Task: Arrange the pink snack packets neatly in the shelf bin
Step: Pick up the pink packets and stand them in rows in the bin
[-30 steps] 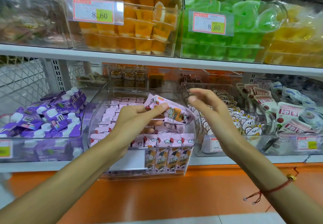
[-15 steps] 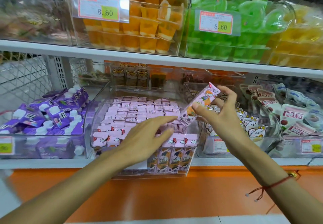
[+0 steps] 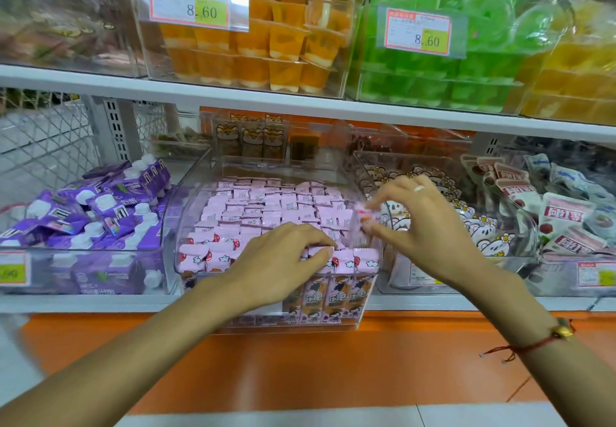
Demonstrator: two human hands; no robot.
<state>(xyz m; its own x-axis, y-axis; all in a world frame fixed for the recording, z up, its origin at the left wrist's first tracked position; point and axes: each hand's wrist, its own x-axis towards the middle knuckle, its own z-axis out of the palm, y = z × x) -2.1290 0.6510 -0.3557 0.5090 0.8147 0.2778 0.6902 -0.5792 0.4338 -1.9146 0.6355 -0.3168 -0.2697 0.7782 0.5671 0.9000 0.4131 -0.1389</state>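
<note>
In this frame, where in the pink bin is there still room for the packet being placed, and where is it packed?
The clear bin is packed with pink packets across its left and middle. The only visible slack is along its right wall, where the right hand pinches a blurred packet, ahead of the left hand resting on the front row. The back edge shows a bare strip.

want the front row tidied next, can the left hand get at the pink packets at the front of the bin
Probably yes: the left hand already rests on the front-row pink packets, the clear bin is open-topped, and the right hand works off to the right side.
</note>
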